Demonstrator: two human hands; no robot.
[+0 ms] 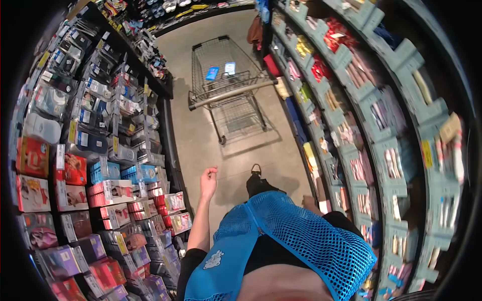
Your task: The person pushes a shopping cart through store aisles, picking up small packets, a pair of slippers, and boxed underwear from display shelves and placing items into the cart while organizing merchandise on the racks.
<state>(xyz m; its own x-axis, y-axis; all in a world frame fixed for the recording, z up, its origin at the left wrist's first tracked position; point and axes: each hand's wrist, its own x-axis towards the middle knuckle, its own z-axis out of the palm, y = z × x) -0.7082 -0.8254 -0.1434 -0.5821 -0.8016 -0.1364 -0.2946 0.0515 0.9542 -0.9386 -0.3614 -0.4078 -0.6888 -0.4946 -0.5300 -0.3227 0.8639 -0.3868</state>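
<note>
My left hand (208, 183) hangs in the aisle in front of the left shelves, fingers loosely curled and apart, with nothing visible in it. A small part of my right hand or forearm (311, 203) shows beside the blue mesh vest (301, 226) on my body; its fingers are hidden. Ahead of me, out of reach of both hands, stands a wire shopping cart (233, 94). Inside it are a blue packet (212, 73) and a white-and-blue item (230, 68), which looks like a package or a lit screen.
On the left, racks hold packaged underwear boxes (70, 168) and other hanging packs (95, 105). Shelves on the right carry pale green bins (361, 165) of folded textiles. Grey floor (201, 145) runs between them. Another display (191, 12) crosses the aisle's far end.
</note>
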